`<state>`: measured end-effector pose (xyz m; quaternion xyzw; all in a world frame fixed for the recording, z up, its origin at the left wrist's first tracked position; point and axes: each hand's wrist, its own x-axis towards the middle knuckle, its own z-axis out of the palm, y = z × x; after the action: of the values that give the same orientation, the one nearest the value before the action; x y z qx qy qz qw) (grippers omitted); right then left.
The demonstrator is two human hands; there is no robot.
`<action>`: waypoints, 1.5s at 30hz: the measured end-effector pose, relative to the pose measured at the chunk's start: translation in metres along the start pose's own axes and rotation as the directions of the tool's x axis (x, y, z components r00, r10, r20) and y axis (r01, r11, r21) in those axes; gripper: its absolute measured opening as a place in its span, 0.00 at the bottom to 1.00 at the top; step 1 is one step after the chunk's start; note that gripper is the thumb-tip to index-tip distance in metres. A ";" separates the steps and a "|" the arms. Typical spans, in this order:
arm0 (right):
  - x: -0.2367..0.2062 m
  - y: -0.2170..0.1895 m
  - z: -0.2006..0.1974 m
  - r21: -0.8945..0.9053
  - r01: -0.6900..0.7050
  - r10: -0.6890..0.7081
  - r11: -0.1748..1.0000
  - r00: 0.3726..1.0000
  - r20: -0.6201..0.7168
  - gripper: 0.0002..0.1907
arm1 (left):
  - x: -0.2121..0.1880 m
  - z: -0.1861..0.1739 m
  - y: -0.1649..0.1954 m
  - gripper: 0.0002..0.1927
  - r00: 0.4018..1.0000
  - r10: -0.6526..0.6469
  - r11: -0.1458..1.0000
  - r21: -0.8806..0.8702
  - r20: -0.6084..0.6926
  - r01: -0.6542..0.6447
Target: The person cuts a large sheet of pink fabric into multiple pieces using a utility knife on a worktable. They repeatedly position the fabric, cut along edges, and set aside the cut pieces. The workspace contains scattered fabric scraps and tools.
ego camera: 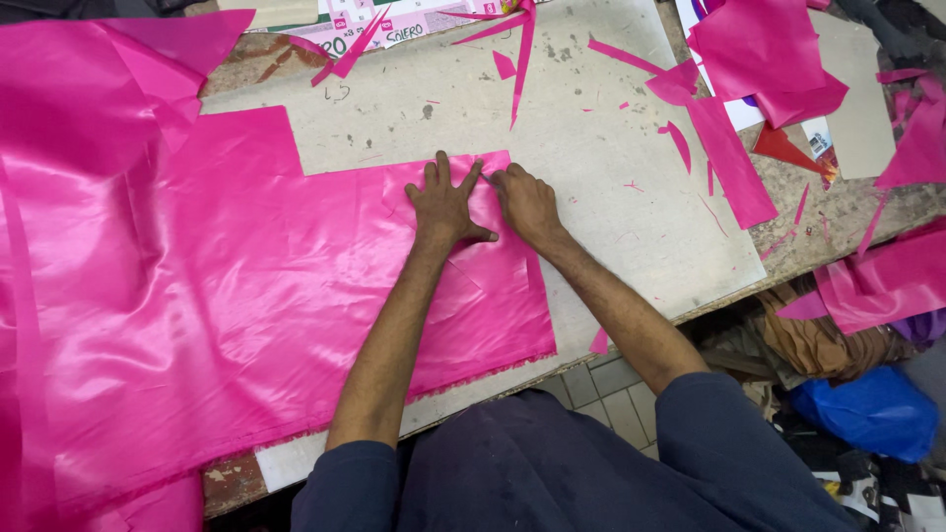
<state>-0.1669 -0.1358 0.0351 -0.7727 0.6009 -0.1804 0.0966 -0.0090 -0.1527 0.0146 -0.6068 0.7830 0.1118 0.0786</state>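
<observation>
Two hands, left hand (445,204) and right hand (525,202), press flat, grip released, on one pink satin sheet (246,315).

Printed sheets at the far edge of the table

A white printed sheet (379,30) with red and green patches lies flat at the far edge, left of centre, partly under pink strips. At the far right, another white printed sheet (741,113) with a purple patch shows between pink pieces, its corner (817,141) coloured.
</observation>
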 end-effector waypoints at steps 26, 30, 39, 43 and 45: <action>-0.011 0.125 -0.074 -0.386 0.622 -0.462 0.682 0.775 0.431 0.11 | 0.000 -0.005 0.011 0.78 0.998 -0.034 0.999 -0.017 0.060 0.035; 0.022 0.084 -0.052 -0.206 0.629 -0.612 0.750 0.778 0.144 0.15 | -0.006 -0.009 0.018 0.83 0.997 -0.070 0.996 -0.047 0.021 0.071; 0.025 0.103 -0.075 -0.282 0.246 -0.272 0.927 0.961 -0.058 0.15 | -0.003 -0.001 0.013 0.86 0.992 -0.077 0.996 -0.044 -0.096 0.073; 0.001 0.092 -0.058 -0.024 0.196 -0.196 0.980 0.981 0.000 0.09 | 0.000 0.011 0.011 0.88 0.990 -0.081 0.995 -0.063 -0.118 0.074; -0.006 0.087 -0.054 0.110 0.162 -0.161 0.981 0.987 -0.019 0.09 | -0.001 0.019 0.010 0.86 0.981 -0.080 0.996 -0.042 -0.179 0.074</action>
<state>-0.2674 -0.1485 0.0517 -0.8115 0.5256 -0.2248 0.1215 -0.0189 -0.1441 -0.0028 -0.6455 0.7608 0.0670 0.0007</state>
